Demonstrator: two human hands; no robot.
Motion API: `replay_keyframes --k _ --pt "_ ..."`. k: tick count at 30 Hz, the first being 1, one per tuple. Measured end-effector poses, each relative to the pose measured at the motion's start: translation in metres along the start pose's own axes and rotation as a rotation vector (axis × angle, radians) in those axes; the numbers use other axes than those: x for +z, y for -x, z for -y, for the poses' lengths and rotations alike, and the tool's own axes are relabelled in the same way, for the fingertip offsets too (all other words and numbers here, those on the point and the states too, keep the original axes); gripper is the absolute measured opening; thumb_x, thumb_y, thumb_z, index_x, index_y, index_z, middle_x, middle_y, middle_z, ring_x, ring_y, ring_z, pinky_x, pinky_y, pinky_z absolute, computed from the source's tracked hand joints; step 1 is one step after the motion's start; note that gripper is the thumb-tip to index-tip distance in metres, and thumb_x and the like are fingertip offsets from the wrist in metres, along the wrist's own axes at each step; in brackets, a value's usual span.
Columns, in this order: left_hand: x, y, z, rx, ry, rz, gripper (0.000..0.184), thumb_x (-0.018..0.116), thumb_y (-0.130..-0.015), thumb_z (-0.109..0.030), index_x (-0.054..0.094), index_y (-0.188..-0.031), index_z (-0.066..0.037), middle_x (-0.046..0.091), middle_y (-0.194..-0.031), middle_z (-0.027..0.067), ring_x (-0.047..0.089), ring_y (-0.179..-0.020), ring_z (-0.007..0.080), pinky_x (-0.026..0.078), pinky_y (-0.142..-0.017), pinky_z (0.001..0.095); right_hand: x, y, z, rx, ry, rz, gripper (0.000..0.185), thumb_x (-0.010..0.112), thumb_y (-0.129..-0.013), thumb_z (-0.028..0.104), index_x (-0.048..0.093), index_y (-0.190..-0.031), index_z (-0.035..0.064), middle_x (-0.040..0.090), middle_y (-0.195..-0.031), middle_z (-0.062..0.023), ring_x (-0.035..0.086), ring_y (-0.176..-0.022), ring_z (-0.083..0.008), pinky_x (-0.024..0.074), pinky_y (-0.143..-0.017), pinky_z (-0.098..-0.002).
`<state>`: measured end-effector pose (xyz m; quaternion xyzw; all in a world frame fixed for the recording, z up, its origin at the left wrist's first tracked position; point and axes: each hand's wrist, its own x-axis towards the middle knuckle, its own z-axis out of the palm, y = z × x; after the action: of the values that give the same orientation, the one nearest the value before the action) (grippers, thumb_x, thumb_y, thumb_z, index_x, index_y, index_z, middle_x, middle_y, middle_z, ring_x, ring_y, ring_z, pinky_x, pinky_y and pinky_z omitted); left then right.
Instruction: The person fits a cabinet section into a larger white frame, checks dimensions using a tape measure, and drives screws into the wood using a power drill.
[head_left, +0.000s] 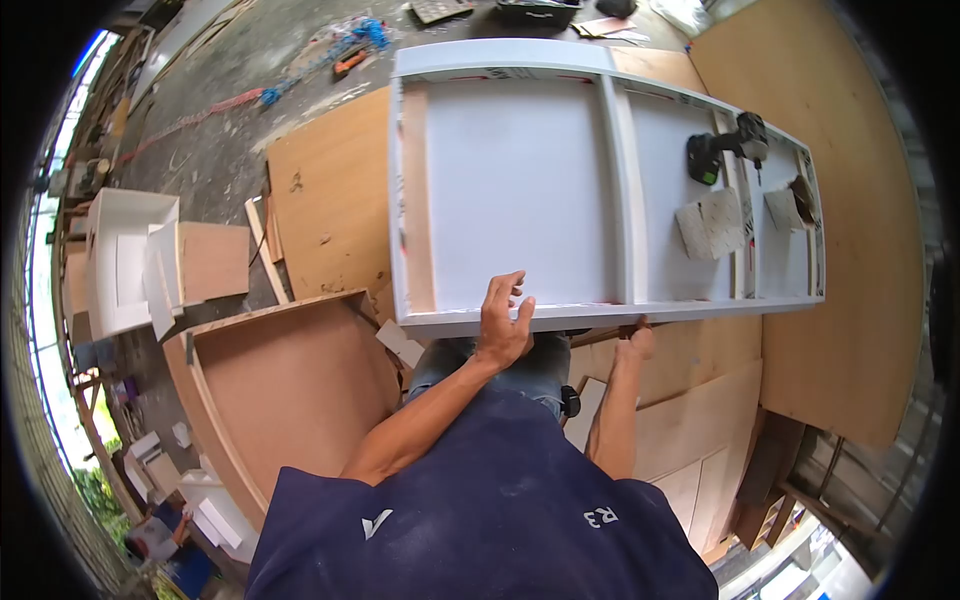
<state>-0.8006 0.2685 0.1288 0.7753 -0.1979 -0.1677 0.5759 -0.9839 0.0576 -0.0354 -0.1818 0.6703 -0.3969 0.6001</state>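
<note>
A long white framed panel with dividers lies across the work surface in front of me. My left hand is over its near edge, fingers apart and slightly curled, holding nothing. At the near edge further right is my right hand, its fingers bent against the underside of the frame; what they hold, if anything, is hidden. A black cordless drill rests on the right part of the frame. Beside it are a speckled white block and a second, smaller block.
Plywood sheets lie under and around the panel. An open wooden box stands at the lower left, with white and brown boxes beyond. A tall wooden board is at the right. Blue cord lies on the floor.
</note>
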Motion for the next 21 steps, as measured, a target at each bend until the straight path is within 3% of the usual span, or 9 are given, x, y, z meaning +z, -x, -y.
replay_keyframes --k 3,6,8,10,15,16,21 --pt "-0.079 0.024 0.011 -0.042 -0.007 -0.129 0.038 0.059 -0.088 -0.010 0.055 -0.124 0.002 0.057 -0.108 0.0135 0.058 -0.092 0.0226 0.049 -0.079 0.0340 0.002 -0.009 0.000 0.055 -0.211 0.120 0.017 0.059 -0.093 0.006 0.064 -0.107 0.0006 0.065 -0.096 -0.0099 0.064 -0.083 -0.0277 0.0572 -0.076 -0.0436" --pt "-0.136 0.012 0.031 -0.083 -0.033 -0.337 0.033 0.058 -0.090 -0.012 0.058 -0.120 0.002 0.058 -0.105 0.0112 0.058 -0.089 0.0189 0.049 -0.077 0.0310 0.014 0.016 0.011 0.043 -0.206 0.063 0.019 0.060 -0.091 0.004 0.063 -0.106 -0.0069 0.066 -0.098 -0.0136 0.064 -0.085 -0.0281 0.0565 -0.078 -0.0427" --pt "-0.163 -0.004 0.046 -0.105 -0.042 -0.407 0.032 0.057 -0.091 -0.013 0.059 -0.119 0.002 0.059 -0.104 0.0108 0.059 -0.089 0.0184 0.049 -0.077 0.0307 0.026 0.034 0.020 -0.073 -0.076 -0.139 0.023 0.060 -0.090 0.001 0.061 -0.105 -0.0154 0.066 -0.102 -0.0166 0.064 -0.086 -0.0276 0.0563 -0.078 -0.0412" --pt "-0.184 -0.021 0.065 -0.128 0.013 -0.578 0.033 0.056 -0.092 -0.017 0.060 -0.117 0.004 0.062 -0.100 0.0096 0.059 -0.088 0.0174 0.049 -0.077 0.0299 0.035 0.036 0.022 -0.082 -0.118 -0.167 0.024 0.061 -0.089 0.001 0.061 -0.104 -0.0175 0.066 -0.102 -0.0174 0.064 -0.087 -0.0272 0.0559 -0.078 -0.0405" --pt "-0.223 -0.056 0.085 -0.308 0.304 -0.550 0.036 0.055 -0.094 -0.023 0.062 -0.117 0.004 0.065 -0.094 0.0049 0.058 -0.081 0.0103 0.046 -0.070 0.0225 0.037 0.036 0.014 -0.117 -0.080 -0.285 0.023 0.060 -0.085 0.000 0.065 -0.102 -0.0153 0.067 -0.103 -0.0193 0.065 -0.088 -0.0285 0.0549 -0.077 -0.0395" --pt "-0.229 -0.063 0.091 -0.358 0.340 -0.510 0.036 0.055 -0.095 -0.024 0.062 -0.118 0.003 0.064 -0.093 0.0048 0.058 -0.080 0.0104 0.046 -0.069 0.0226 0.040 0.042 0.015 -0.175 0.089 -0.366 0.025 0.058 -0.084 0.001 0.066 -0.103 -0.0133 0.067 -0.104 -0.0203 0.065 -0.089 -0.0291 0.0548 -0.078 -0.0389" --pt "-0.261 -0.123 0.127 -0.516 0.380 -0.366 0.035 0.053 -0.096 -0.027 0.060 -0.116 0.002 0.063 -0.092 0.0073 0.061 -0.077 0.0136 0.047 -0.065 0.0230 0.035 0.029 -0.003 -0.240 -0.061 -0.313 0.023 0.056 -0.088 0.004 0.065 -0.103 -0.0102 0.067 -0.100 -0.0194 0.065 -0.089 -0.0282 0.0553 -0.078 -0.0404"
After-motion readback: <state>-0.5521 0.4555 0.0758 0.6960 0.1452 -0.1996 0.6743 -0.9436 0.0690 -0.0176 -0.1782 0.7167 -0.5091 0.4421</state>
